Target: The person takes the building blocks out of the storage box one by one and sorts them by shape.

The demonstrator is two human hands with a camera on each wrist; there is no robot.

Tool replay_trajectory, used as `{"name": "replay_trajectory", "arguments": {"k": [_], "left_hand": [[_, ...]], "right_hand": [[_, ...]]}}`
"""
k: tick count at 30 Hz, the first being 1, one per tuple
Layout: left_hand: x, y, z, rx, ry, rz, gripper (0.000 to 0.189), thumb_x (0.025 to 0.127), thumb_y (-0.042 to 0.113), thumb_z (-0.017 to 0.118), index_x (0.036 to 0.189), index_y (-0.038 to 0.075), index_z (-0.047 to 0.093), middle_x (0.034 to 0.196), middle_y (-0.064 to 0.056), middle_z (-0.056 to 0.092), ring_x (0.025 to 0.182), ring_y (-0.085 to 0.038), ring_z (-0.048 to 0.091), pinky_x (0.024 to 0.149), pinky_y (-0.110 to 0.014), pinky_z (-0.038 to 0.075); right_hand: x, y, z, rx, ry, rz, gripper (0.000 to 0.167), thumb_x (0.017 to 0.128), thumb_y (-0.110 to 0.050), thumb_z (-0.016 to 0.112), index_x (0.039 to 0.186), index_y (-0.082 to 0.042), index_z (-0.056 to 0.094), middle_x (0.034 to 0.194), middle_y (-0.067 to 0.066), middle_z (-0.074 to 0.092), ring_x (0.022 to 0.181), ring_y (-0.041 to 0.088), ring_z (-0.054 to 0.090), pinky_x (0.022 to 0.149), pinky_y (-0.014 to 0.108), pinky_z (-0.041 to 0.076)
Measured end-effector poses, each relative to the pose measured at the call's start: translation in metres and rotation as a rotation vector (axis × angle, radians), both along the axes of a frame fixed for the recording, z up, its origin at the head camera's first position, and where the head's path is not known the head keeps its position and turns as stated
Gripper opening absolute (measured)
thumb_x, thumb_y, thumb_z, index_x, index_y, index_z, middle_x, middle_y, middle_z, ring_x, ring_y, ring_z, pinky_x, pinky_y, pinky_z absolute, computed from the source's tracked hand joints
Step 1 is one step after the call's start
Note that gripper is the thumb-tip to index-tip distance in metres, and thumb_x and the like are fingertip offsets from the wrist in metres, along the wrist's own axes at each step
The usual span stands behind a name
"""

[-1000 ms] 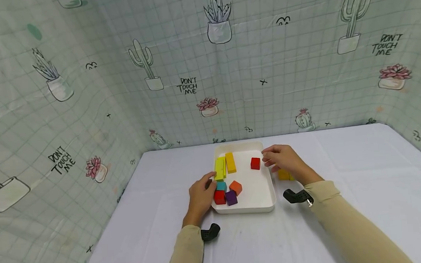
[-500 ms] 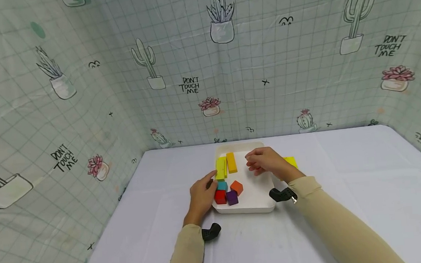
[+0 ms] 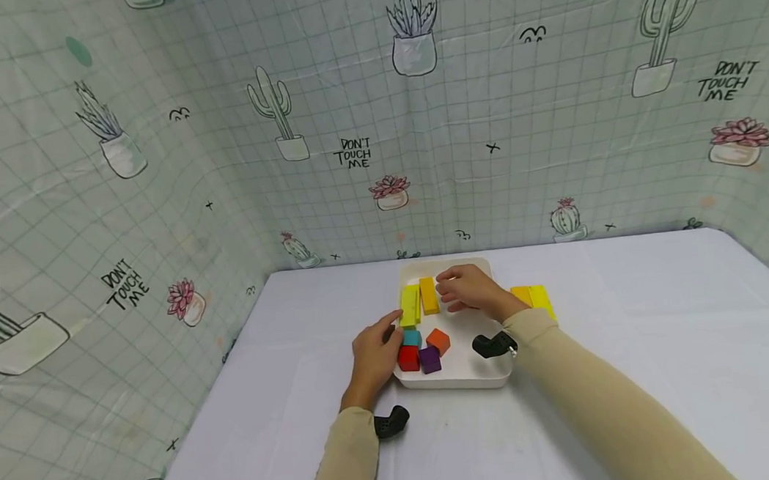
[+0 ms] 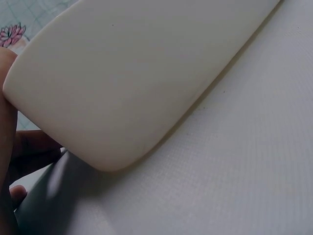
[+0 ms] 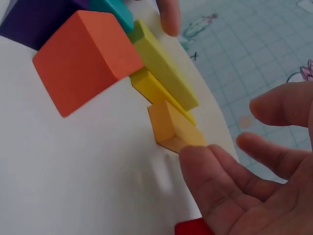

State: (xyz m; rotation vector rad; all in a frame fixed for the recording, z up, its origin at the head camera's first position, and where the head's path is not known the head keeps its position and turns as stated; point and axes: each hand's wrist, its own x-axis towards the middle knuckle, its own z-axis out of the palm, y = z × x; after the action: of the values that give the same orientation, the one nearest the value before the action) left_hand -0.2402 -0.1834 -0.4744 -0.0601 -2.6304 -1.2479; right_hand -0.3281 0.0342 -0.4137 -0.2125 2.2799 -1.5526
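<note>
A white tray (image 3: 462,373) holds small coloured blocks. My left hand (image 3: 374,354) lies at its left rim, fingertips at the edge beside a lime block (image 3: 408,308) and a teal cube (image 3: 412,338). In the left wrist view its fingers touch the tray's outer wall (image 4: 117,98). My right hand (image 3: 470,290) reaches over the tray's far part, fingers spread and holding nothing. In the right wrist view its thumb (image 5: 200,171) is right at the end of an orange-yellow block (image 5: 168,125). A red block (image 5: 190,228) shows partly beneath this hand; the head view hides it.
Near the tray's front left lie a red cube (image 3: 408,359), a purple cube (image 3: 430,360) and an orange cube (image 3: 438,341). A thin yellow block (image 5: 151,88) lies beside the lime one. Yellow blocks (image 3: 539,298) sit on the white table (image 3: 641,327) right of the tray.
My right hand has moved left from the tray's right rim, over the red cube, to the orange-yellow block. The yellow blocks outside have come into fuller view. My left hand stays at the rim.
</note>
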Motion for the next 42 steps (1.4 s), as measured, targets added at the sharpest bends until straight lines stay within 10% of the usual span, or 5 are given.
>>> {"name": "replay_trajectory", "arguments": {"k": [25, 42], "left_hand": [[0.002, 0.002, 0.005, 0.021, -0.02, 0.014, 0.037, 0.099, 0.022, 0.058, 0.136, 0.024, 0.065, 0.119, -0.007, 0.068, 0.11, -0.026, 0.059, 0.102, -0.051, 0.044], [0.001, 0.001, 0.001, 0.009, 0.002, 0.009, 0.037, 0.099, 0.022, 0.058, 0.135, 0.023, 0.066, 0.119, -0.007, 0.069, 0.109, -0.026, 0.06, 0.102, -0.052, 0.043]], "right_hand": [[-0.016, -0.016, -0.018, 0.0, 0.025, -0.003, 0.049, 0.1, -0.023, 0.055, 0.142, 0.001, 0.05, 0.137, 0.02, 0.055, 0.117, 0.034, 0.058, 0.089, 0.036, 0.056], [-0.02, -0.028, -0.023, -0.022, -0.018, -0.092, 0.051, 0.094, -0.02, 0.067, 0.138, 0.001, 0.051, 0.11, 0.016, 0.068, 0.083, 0.02, 0.067, 0.079, 0.028, 0.057]]}}
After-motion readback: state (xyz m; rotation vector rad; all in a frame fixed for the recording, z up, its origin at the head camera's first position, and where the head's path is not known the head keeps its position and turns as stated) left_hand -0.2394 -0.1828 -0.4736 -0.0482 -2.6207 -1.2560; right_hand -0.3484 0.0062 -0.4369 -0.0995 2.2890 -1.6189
